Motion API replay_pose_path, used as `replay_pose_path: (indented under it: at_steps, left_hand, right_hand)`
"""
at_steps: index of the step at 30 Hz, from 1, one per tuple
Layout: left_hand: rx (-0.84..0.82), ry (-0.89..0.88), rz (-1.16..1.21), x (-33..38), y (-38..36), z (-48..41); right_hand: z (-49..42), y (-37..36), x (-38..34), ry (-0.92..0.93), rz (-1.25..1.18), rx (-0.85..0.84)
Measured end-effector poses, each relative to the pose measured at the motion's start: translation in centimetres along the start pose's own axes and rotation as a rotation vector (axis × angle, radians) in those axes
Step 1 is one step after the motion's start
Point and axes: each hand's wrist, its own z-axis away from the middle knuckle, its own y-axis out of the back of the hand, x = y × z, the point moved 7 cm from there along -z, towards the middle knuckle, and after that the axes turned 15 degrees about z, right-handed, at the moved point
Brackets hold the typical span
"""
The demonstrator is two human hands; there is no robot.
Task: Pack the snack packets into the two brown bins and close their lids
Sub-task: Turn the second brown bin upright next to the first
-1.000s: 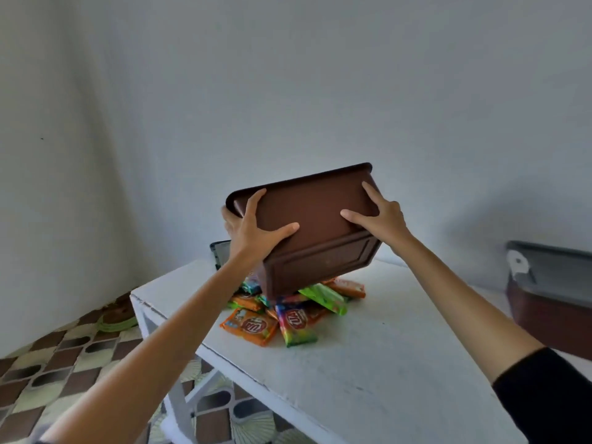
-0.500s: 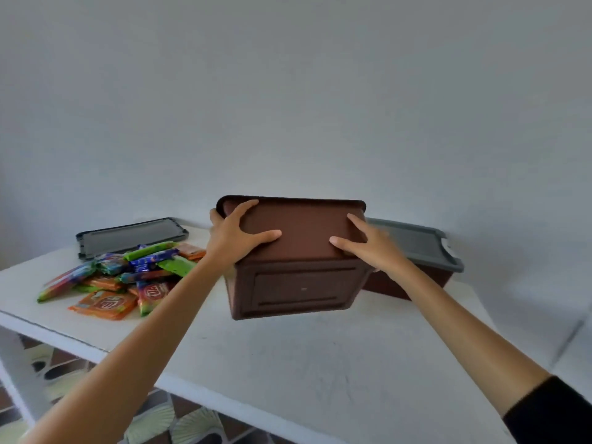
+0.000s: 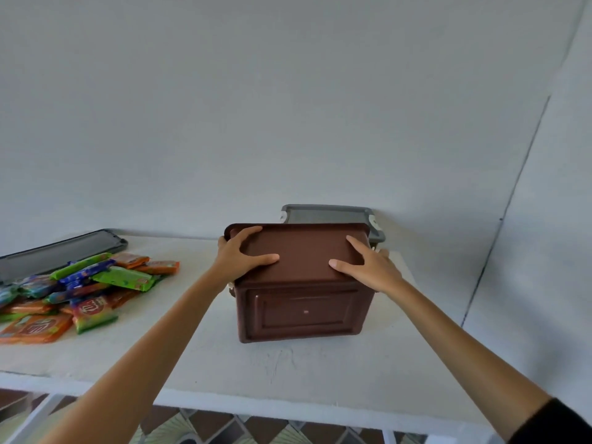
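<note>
A brown bin [image 3: 301,312] is tipped on its side at the middle of the white table [image 3: 288,376], its opening turned away toward the wall. My left hand [image 3: 243,261] grips its left upper edge and my right hand [image 3: 368,267] grips its right upper edge, fingers spread over the upturned side. A pile of colourful snack packets [image 3: 83,290] lies on the table to the left, apart from the bin. The second brown bin stands right behind, mostly hidden, with a grey lid [image 3: 330,214] on it.
A loose dark grey lid [image 3: 61,254] lies flat at the back left, behind the packets. The wall runs close behind the table, with a corner at the right. Patterned floor tiles [image 3: 224,427] show below the table's front edge.
Both hands have carried the brown bin away from above the packet pile, rightward to the table's middle, and lowered it. The packets stay in a heap on the left.
</note>
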Motion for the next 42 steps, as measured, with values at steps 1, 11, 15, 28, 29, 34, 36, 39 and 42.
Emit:
replay_pose_path:
  at_steps: [1,11,15,28,29,34,36,39,42]
  left_hand:
    - [-0.021,-0.002,0.002,-0.1,-0.5,-0.1]
    - [-0.113,-0.055,-0.096,-0.6,-3.3,-0.7]
    - [-0.091,-0.207,-0.357,1.7,-4.6,-1.2]
    - [0.037,-0.437,-0.778,1.8,-7.7,-1.5]
    - [0.050,-0.451,-0.770,1.9,-7.6,-1.2]
    - [0.121,-0.607,-0.649,2.6,-7.1,1.5]
    - [0.182,-0.700,-0.621,2.6,-6.6,2.7]
    - [0.289,-0.850,-0.570,2.9,-5.3,5.2]
    - [0.308,-0.902,-0.581,3.6,-4.6,7.8]
  right_hand:
    - [0.4,0.0,0.4,-0.005,0.002,-0.007]
    - [2.2,0.1,3.0,-0.074,0.054,0.034]
    - [0.7,2.5,1.8,-0.045,0.212,0.164]
    - [-2.2,0.1,-0.5,0.113,0.423,0.402]
    - [-2.0,0.2,-0.6,0.115,0.424,0.425]
    - [1.3,0.7,-0.6,0.115,0.371,0.682]
    - [3.3,0.9,-0.7,0.103,0.348,0.839]
    - [6.7,0.6,-0.3,0.062,0.309,1.034]
    - [9.6,0.1,0.5,0.062,0.141,1.134]
